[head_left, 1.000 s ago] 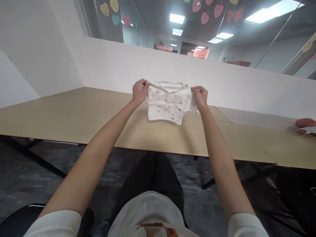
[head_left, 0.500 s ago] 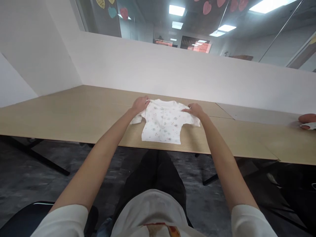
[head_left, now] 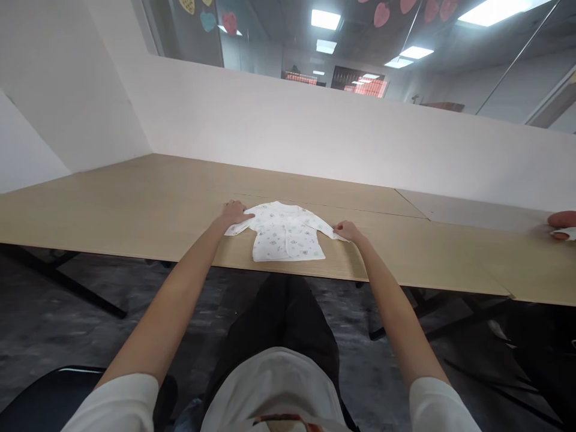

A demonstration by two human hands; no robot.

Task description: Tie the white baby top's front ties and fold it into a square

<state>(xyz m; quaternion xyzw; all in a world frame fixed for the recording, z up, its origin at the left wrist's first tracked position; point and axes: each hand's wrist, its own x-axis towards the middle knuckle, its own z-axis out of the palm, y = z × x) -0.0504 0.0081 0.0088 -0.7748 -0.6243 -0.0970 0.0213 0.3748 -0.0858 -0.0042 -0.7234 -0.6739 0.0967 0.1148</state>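
Note:
A small white baby shirt (head_left: pixel 284 237) with a faint print lies flat, sleeves spread, on the light wooden table (head_left: pixel 135 204) near its front edge. My left hand (head_left: pixel 234 213) rests on the end of the left sleeve, fingers lying fairly flat. At the tip of the right sleeve my right hand (head_left: pixel 347 231) has its fingers drawn together on the cloth. Both arms reach straight out from my lap.
A white partition wall (head_left: pixel 315 132) runs behind the table, with glass above it. Another person's hand (head_left: pixel 561 223) shows at the far right edge of the table. Dark floor and black table legs lie under the front edge.
The shirt was held up in the air by its shoulders; it came down onto the table. My hands slid outward from the shoulders to the sleeve ends, spreading the sleeves.

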